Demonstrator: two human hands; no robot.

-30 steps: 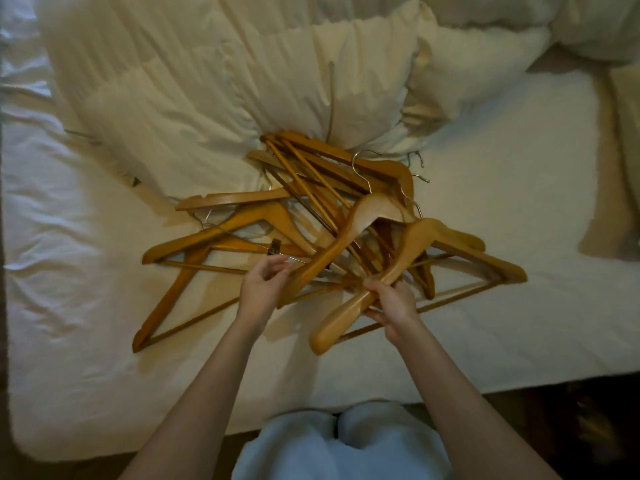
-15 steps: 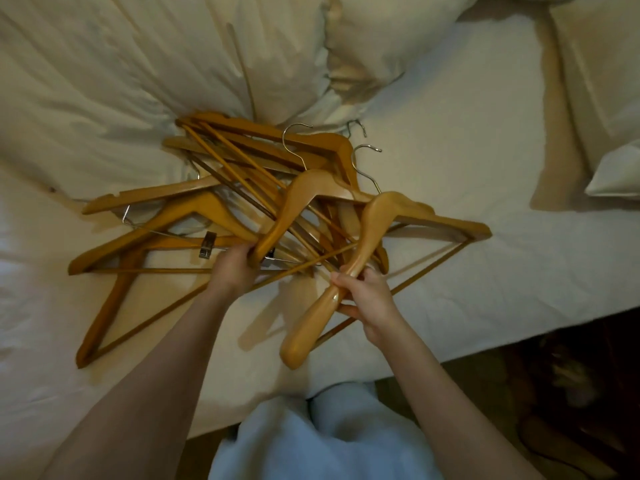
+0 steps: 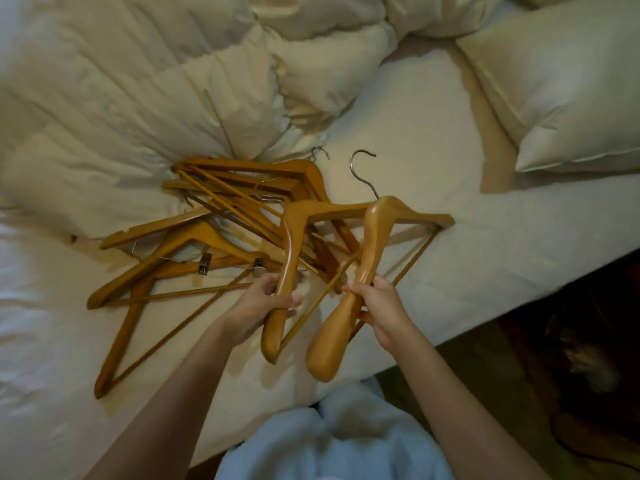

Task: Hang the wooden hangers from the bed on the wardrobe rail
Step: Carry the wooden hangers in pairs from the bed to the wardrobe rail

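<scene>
Several wooden hangers (image 3: 194,244) lie in a tangled pile on the white bed (image 3: 415,168). My left hand (image 3: 263,303) grips the lower arm of one wooden hanger (image 3: 289,258), lifted off the pile. Around the thick arm of a second, broad-shouldered hanger (image 3: 370,258) my right hand (image 3: 381,306) is closed; its metal hook (image 3: 360,171) points away from me. The two held hangers sit side by side, close together. The wardrobe rail is not in view.
A rumpled cream duvet (image 3: 156,81) lies behind the pile and a pillow (image 3: 571,91) at the upper right. The bed's edge runs diagonally at lower right, with dark floor (image 3: 571,341) beyond. My light blue trousers (image 3: 329,441) show at the bottom.
Both hands have raised their hangers off the pile and drawn them toward me. The right hanger's hook now stands free of the others. The view has shifted right.
</scene>
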